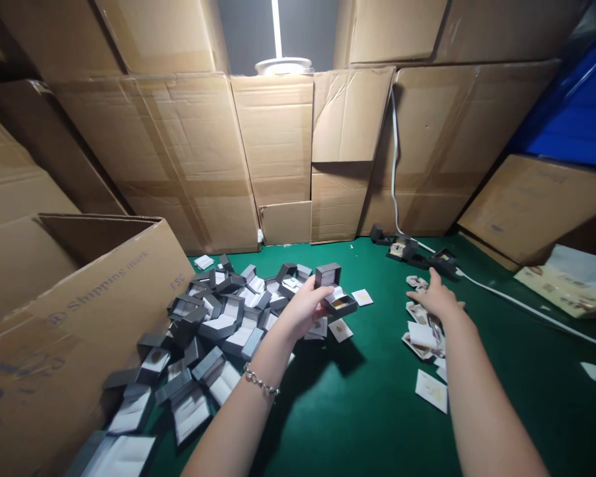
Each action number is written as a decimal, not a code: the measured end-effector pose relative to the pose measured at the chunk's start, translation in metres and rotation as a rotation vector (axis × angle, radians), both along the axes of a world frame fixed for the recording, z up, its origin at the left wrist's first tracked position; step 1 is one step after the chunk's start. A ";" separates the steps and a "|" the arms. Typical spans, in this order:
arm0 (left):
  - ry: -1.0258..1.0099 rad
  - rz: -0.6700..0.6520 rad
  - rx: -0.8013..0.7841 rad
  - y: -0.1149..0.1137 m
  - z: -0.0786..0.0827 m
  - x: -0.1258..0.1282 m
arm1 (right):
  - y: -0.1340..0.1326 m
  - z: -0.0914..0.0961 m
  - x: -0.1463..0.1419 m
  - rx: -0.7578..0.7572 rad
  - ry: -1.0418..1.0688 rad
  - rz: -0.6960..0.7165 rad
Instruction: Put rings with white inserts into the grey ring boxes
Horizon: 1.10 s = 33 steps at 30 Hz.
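In the head view, the left hand [310,308] is closed around a small dark grey hinged box with a pale lining [342,306], holding it above the green counter [377,411] with its lid raised. A silver chain bracelet [261,382] circles the left wrist.

The right hand [440,298] is spread wide, thumb and fingers apart, over the far end of a loose row of small white and brownish flat packets [421,336]. Whether its fingertips touch anything cannot be told. Just beyond it, a few dark open boxes [404,249] stand beside a white cable [521,299].

To the left of the held box lies a large heap of dark grey hinged boxes with white linings [231,318], many open and tilted against one another. A square white card with a yellowish mark [362,297] lies just right of the held box; another similar card [340,330] lies below it.

A large brown cardboard carton with printed lettering [104,311] borders the heap on the left, and stacked brown cardboard boxes [179,152] line the back.
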<state>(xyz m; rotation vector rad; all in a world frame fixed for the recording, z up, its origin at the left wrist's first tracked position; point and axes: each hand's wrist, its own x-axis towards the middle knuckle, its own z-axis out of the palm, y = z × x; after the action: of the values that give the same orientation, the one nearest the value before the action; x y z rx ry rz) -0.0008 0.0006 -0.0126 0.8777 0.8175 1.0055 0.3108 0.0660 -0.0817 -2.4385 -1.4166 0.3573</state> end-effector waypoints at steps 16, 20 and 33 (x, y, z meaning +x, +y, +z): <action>-0.059 0.112 0.057 0.002 0.006 -0.007 | -0.017 0.085 -0.071 0.198 0.174 0.355; -0.133 0.108 0.029 0.000 0.012 -0.006 | -0.037 0.107 -0.120 0.236 0.251 0.646; -0.199 0.009 -0.052 -0.005 0.019 -0.004 | -0.039 0.101 -0.151 0.345 1.010 0.675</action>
<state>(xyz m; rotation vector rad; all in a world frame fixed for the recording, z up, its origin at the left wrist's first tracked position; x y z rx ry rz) -0.0049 -0.0048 0.0065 0.7173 0.6759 1.0570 0.1597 0.0265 0.0190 -1.1039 -1.5203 1.1582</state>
